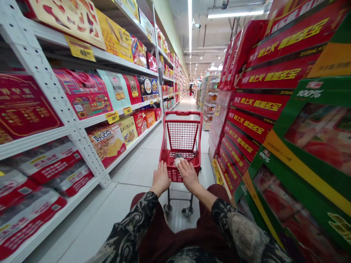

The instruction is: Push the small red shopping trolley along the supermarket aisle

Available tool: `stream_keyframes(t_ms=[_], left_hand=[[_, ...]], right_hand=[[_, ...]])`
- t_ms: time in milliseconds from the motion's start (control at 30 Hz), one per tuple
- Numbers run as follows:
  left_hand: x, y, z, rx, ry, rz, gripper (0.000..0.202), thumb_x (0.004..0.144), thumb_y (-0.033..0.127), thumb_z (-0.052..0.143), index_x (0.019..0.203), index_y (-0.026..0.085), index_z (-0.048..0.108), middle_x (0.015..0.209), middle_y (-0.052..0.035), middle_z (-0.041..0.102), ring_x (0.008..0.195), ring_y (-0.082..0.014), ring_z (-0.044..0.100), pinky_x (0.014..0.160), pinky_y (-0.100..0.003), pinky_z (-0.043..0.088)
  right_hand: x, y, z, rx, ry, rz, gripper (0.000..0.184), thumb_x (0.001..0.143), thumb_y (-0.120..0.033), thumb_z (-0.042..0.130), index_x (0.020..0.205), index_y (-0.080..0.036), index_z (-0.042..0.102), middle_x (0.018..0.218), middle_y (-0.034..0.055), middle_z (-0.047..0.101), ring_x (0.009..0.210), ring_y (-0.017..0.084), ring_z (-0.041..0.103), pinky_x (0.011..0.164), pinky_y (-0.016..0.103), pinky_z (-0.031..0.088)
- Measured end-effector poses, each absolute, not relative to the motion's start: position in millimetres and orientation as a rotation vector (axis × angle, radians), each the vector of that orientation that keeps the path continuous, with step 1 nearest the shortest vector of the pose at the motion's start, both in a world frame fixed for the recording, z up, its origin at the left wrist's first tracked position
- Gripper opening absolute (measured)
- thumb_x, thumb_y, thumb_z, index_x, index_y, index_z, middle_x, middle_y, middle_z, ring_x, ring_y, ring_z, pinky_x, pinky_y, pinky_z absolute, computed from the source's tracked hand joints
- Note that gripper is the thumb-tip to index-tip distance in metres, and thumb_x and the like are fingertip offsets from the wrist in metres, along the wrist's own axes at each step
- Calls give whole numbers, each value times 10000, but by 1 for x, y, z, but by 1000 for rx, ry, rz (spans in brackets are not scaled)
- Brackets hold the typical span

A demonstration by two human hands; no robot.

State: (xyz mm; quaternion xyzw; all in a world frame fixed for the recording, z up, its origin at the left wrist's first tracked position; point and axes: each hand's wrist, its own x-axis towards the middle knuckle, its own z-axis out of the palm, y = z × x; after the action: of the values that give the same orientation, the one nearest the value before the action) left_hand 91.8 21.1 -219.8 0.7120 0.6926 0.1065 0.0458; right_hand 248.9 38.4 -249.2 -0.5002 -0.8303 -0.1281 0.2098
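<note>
A red shopping cart (183, 133) with a plastic mesh basket stands upright directly in front of me. At its near left corner, my left hand (161, 178) lies against the basket's outer edge with fingers stretched out, holding nothing. My right hand (188, 176) rests over the near rim on the right and presses a crumpled white wipe (178, 161) under its fingers. Part of the wipe is hidden by those fingers. Inside the basket there is a thin dark cord (189, 155); what it belongs to I cannot make out.
White shelving (82, 124) with boxed snacks and bottled drinks lines the left side. Stacked red drink cartons (255, 104) and green fruit boxes (309, 146) rise close on the right. The tiled aisle (142, 164) runs ahead, with more displays and a distant person.
</note>
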Motion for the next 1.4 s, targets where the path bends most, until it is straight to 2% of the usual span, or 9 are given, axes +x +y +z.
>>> stream_keyframes(t_ms=[200,400,700,933,1200,1400], left_hand=[[80,29,-228,2264,2056,321,785,651,133,499,1373,9,216,1488,-202,147,1380,-261,123,1064,-379,302],[75,45,-226,2311,1995,287,789,643,136,513,1363,-12,225,1480,-219,162,1377,-278,115,1085,-372,268],[76,68,-229,2356,1955,246,831,645,189,585,1374,44,212,1493,-201,130,1381,-281,93,1074,-385,277],[69,102,-223,2312,1961,170,830,648,191,577,1375,32,210,1494,-200,127,1381,-277,101,1081,-386,269],[60,133,-225,2265,2016,165,843,639,191,584,1375,33,203,1496,-201,107,1383,-274,72,1081,-379,270],[53,131,-229,2312,1988,198,869,615,170,602,1379,71,201,1499,-190,109,1383,-269,72,1078,-375,272]], right_hand=[[235,45,-249,-1327,-2344,-328,459,868,-87,376,1315,-172,437,1398,112,396,1297,247,332,1028,463,296],[245,64,-241,-1362,-2378,-310,435,875,-97,382,1299,-169,446,1375,118,428,1256,240,383,1016,459,304],[277,90,-239,-1470,-2359,-246,417,883,-115,368,1291,-152,447,1345,130,457,1201,249,414,1009,451,278],[272,124,-236,-1460,-2357,-140,389,894,-125,358,1270,-137,459,1295,137,492,1089,226,482,920,369,353],[264,156,-233,-1422,-2343,-66,366,898,-148,383,1252,-156,476,1268,122,514,1088,204,490,911,321,362],[264,162,-238,-1408,-2324,-52,366,890,-153,410,1246,-121,489,1266,141,515,1116,210,472,941,326,345]])
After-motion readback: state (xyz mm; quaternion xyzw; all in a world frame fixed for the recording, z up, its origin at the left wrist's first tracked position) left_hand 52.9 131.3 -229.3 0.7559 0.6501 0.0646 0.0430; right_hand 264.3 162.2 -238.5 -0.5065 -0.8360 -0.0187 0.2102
